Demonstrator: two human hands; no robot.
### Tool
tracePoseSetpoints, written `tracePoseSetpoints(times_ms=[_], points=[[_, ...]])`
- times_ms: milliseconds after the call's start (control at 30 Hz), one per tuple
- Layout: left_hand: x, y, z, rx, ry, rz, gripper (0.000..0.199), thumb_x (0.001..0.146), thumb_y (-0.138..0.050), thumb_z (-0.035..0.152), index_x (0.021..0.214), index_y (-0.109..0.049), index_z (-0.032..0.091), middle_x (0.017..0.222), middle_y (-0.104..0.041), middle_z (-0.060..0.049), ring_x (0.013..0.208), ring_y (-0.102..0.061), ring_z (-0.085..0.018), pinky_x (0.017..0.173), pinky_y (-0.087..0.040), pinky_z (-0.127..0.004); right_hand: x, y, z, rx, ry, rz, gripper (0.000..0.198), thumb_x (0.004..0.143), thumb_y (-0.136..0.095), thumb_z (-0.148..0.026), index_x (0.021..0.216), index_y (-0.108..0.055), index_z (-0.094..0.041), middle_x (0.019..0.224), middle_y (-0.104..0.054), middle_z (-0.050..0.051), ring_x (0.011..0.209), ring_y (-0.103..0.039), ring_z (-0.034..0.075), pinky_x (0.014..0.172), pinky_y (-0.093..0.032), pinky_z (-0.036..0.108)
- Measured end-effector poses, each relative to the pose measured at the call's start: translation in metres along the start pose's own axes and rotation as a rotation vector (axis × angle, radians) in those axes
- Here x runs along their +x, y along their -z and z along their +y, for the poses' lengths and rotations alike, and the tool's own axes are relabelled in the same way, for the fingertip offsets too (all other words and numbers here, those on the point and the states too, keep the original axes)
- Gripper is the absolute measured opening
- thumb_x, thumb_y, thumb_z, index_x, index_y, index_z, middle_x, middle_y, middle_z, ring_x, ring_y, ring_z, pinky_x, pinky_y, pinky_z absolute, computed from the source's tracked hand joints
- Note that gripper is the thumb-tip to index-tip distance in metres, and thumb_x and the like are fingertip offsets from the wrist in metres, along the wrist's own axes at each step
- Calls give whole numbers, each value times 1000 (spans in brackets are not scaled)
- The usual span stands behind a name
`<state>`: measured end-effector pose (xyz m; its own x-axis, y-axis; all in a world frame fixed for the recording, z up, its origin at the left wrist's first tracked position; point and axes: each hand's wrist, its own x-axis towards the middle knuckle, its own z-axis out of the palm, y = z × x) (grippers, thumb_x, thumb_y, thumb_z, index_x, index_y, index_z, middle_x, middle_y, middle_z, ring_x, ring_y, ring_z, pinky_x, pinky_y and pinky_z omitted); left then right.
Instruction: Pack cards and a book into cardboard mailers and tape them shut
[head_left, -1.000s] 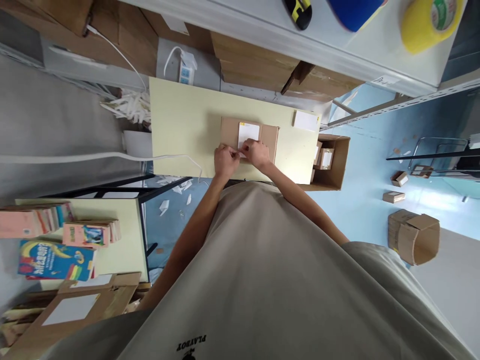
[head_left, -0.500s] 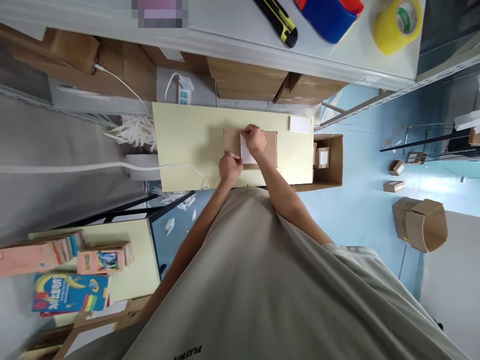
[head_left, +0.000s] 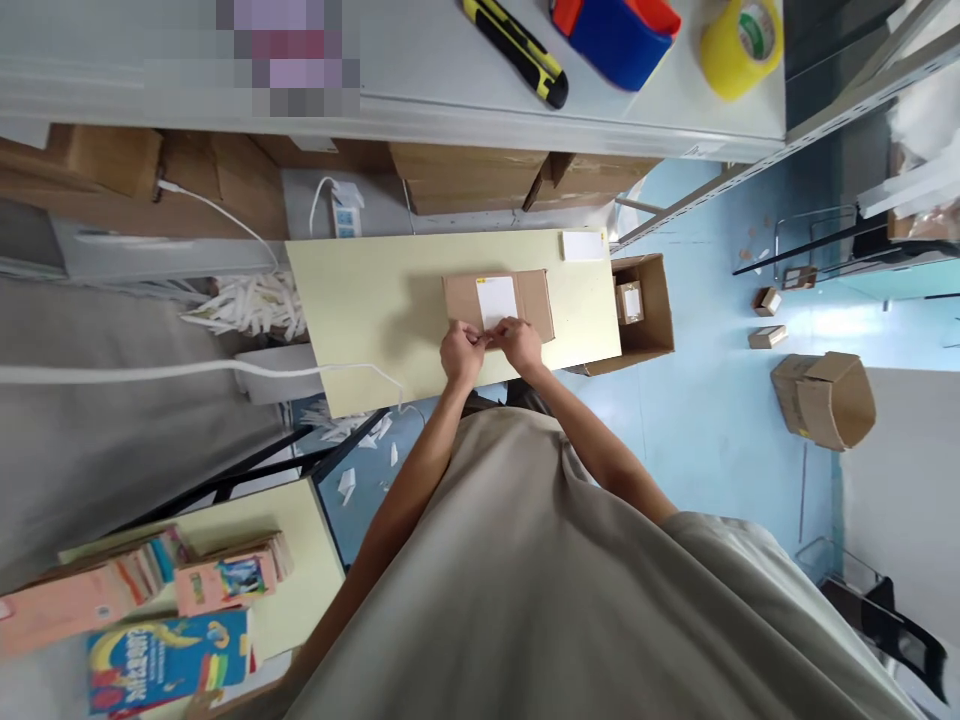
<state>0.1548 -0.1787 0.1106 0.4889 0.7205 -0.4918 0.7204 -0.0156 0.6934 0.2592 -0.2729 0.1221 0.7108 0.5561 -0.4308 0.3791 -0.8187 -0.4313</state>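
Observation:
A flat brown cardboard box (head_left: 533, 298) lies on the pale yellow table, with a white label (head_left: 496, 299) lying across its top. My left hand (head_left: 462, 352) is closed in a pinch at the label's near left corner, its wrist close to the table's front edge. Beside it, my right hand (head_left: 520, 346) pinches along the label's near edge. The fingertips of both hands almost meet and cover that edge of the label.
A white label stack (head_left: 583, 246) sits at the table's (head_left: 360, 300) far right corner. An open carton (head_left: 658, 305) stands right of the table. Above are a utility knife (head_left: 517, 50), a blue tape dispenser (head_left: 619, 45) and yellow tape (head_left: 720, 60). A white cable (head_left: 225, 368) crosses the left side.
My right hand has moved from the label's far left corner down to its near edge, beside my left hand. The label's far part is now uncovered. The view has shifted slightly.

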Motion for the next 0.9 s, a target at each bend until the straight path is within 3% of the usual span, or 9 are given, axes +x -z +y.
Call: tracePoseSetpoints(times_ms=[200, 267, 400, 500, 567, 667, 800, 900], points=[[-12, 1, 0, 19, -20, 47, 31, 91, -84, 23, 107, -58, 26, 96, -74, -3, 105, -77, -27, 104, -58, -40, -24, 16, 40, 81, -125, 81, 18, 109, -77, -32, 93, -82, -25, 109, -87, 5, 108, -77, 23, 89, -54, 30], [-17, -1, -2, 41, -16, 104, 37, 91, -85, 25, 117, -58, 25, 106, -74, -7, 112, -76, -29, 109, -58, -43, -24, 29, 57, 92, -173, 121, 20, 108, -76, -32, 90, -80, -25, 109, -87, 6, 110, -76, 24, 91, -54, 31], [-19, -4, -7, 99, 70, 277, 75, 83, -96, 34, 143, -53, 19, 148, -66, -27, 147, -64, -41, 125, -52, -54, -17, 46, 88, 137, -236, 159, 23, 103, -82, -42, 90, -75, -24, 112, -85, 10, 111, -74, 26, 91, -55, 33], [-11, -5, -10, 52, 222, 258, 89, 81, -98, 37, 152, -49, 15, 145, -70, -28, 147, -66, -42, 120, -57, -55, -9, 45, 105, 291, -228, 96, 30, 98, -88, -48, 109, -76, -22, 119, -85, 11, 108, -77, 25, 88, -58, 31], [-8, -6, -9, 2, 282, 224, 85, 81, -97, 35, 151, -52, 16, 127, -80, -19, 132, -77, -38, 110, -64, -50, -3, 44, 114, 412, -176, 14, 30, 100, -87, -46, 115, -76, -22, 122, -86, 12, 107, -80, 23, 89, -59, 29], [-16, -10, -1, 11, 316, 239, 69, 78, -97, 34, 137, -63, 19, 106, -84, -10, 117, -82, -34, 100, -67, -46, 1, 52, 130, 485, -69, -114, 17, 104, -79, -38, 101, -78, -22, 114, -88, 9, 105, -81, 22, 87, -56, 26], [-48, -29, 34, 107, 313, 251, 38, 85, -89, 44, 113, -73, 23, 109, -84, -9, 116, -82, -34, 101, -67, -45, -11, 86, 175, 403, 36, -257, 35, 104, -69, -36, 71, -69, -22, 80, -80, 2, 85, -74, 21, 74, -46, 25], [-76, -61, 86, 303, 247, 269, 40, 87, -86, 52, 114, -76, 24, 118, -81, -14, 122, -78, -40, 109, -64, -52, -39, 115, 230, 475, 8, -307, 46, 103, -64, -45, 62, -63, -23, 64, -67, 1, 71, -67, 20, 68, -43, 28]])
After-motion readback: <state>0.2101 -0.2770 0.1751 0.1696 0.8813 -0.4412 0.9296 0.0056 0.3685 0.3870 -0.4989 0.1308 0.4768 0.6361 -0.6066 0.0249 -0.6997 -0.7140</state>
